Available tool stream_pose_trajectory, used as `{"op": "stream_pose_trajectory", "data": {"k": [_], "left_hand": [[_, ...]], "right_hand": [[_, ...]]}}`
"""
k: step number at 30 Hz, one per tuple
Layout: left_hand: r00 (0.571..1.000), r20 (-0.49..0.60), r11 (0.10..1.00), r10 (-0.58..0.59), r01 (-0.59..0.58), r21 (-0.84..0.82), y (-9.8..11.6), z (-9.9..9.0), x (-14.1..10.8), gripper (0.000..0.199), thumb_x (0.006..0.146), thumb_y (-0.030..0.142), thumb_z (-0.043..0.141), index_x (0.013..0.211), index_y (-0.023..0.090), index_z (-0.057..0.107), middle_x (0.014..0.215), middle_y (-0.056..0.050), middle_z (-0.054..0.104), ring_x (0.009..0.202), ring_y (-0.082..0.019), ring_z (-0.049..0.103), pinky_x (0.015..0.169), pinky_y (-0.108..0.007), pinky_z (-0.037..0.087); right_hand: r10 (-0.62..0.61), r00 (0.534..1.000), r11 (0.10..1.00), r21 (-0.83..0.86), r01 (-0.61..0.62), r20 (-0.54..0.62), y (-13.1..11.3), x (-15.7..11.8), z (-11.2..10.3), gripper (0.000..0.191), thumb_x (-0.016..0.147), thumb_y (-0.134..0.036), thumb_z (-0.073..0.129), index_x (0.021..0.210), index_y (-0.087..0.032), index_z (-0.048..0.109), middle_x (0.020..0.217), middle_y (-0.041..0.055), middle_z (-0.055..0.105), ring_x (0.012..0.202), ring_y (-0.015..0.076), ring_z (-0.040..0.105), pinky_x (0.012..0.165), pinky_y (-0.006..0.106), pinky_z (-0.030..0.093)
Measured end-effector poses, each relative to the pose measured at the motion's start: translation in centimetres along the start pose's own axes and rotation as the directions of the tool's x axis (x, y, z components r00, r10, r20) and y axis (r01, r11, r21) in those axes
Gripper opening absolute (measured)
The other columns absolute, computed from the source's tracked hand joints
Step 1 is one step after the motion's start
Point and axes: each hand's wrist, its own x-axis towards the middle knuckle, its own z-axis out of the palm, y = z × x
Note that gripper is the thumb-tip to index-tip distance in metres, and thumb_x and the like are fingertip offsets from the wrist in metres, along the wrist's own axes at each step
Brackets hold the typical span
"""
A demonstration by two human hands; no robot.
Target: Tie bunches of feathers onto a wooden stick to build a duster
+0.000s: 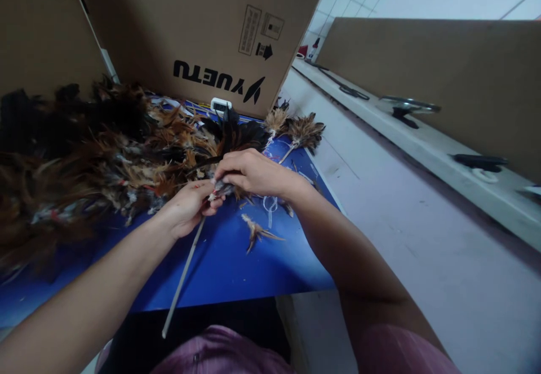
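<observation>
A feather duster is in both of my hands, above the blue tabletop (253, 272). My left hand (190, 208) is closed round its bound neck, where bits of red and pale fluff show. From under that hand the thin pale stick (183, 278) slants down past the table's front edge. My right hand (251, 172) pinches the grey downy feather bases (222, 187) just beside my left fingertips. Dark glossy feathers (234, 134) fan out beyond my hands. What lies between the right fingertips is partly hidden.
Brown and black feather bundles (84, 160) cover the table's left side. Two small feather dusters (306, 132) lie at the back right. A loose feather tuft (256, 232) and a clear ring-shaped strip (270, 205) lie nearer. Behind stand a large cardboard box (190, 19) and a small white device (220, 105).
</observation>
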Motion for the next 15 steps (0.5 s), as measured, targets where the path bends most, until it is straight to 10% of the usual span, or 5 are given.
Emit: {"op": "stream_pose_trajectory", "data": {"k": [15], "left_hand": [[1.0, 0.003, 1.0, -0.012, 0.012, -0.025, 0.4, 0.25, -0.46, 0.014, 0.088, 0.013, 0.048, 0.078, 0.008, 0.056, 0.066, -0.005, 0.054, 0.045, -0.006, 0.044, 0.037, -0.014, 0.028]], "right_hand": [[0.063, 0.997, 0.987, -0.15, -0.056, 0.042, -0.07, 0.86, -0.49, 0.025, 0.082, -0.005, 0.049, 0.092, -0.016, 0.068, 0.093, 0.0047, 0.064, 0.085, 0.0146, 0.056, 0.074, 0.025, 0.037]]}}
